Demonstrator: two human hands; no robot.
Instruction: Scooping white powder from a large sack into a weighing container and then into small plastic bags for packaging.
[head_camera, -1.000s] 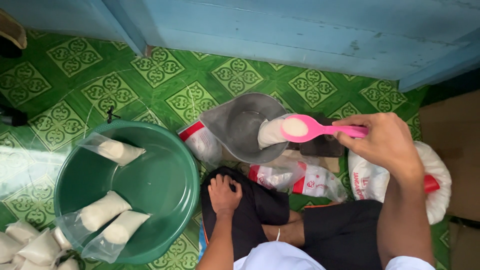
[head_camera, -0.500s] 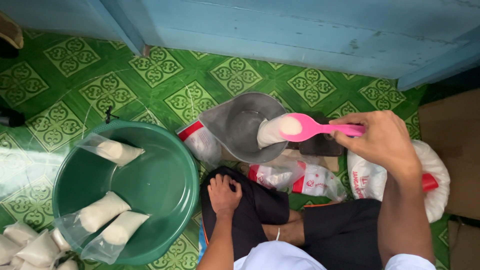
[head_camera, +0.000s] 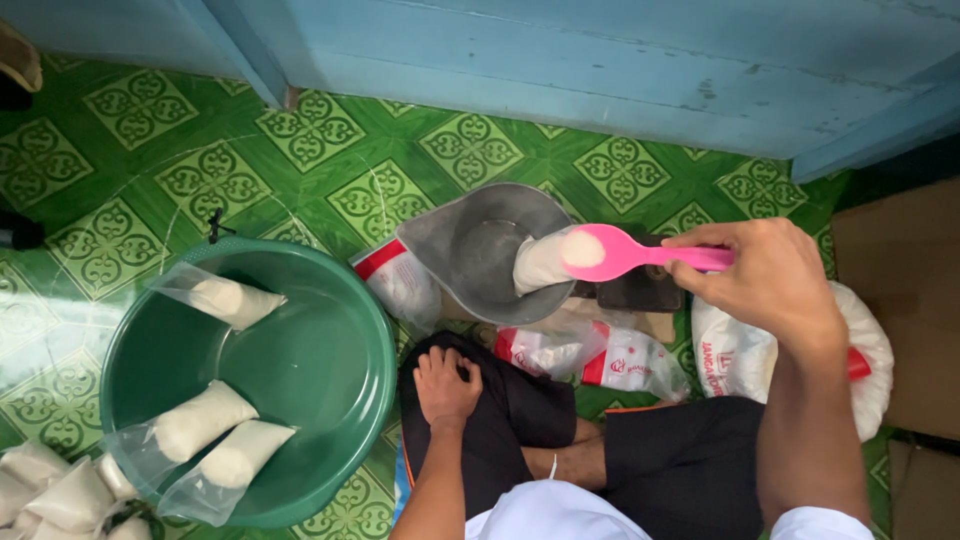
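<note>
Over the green patterned floor, seen from the head camera, a person is sitting cross-legged by a blue wooden wall. The right hand is closing its fingers around the handle of a pink plastic spoon, holding it level with a small heap of white granules, sugar by the look of it, sitting in the bowl. The spoon bowl is hanging right over the mouth of a small clear bag, which is leaning against the rim of a grey metal scale pan and is already looking mostly full. The left hand is resting palm down on the dark-trousered knee, fingers loosely curled, holding nothing.

Just beside the right wrist a big white sack with red print is sitting open-ended; whether it is the source of the granules I cannot tell for sure. Two crumpled red-and-white packets are lying between the pan and the knees.

Progress, judged from how things are lying: three filled bags are lying in the green plastic basin, with more filled bags piling at the bottom left corner outside it. So a good batch is standing done, the bag on the pan is taking what looks like a topping-up spoonful, and it is not yet closed or moved to the basin.
</note>
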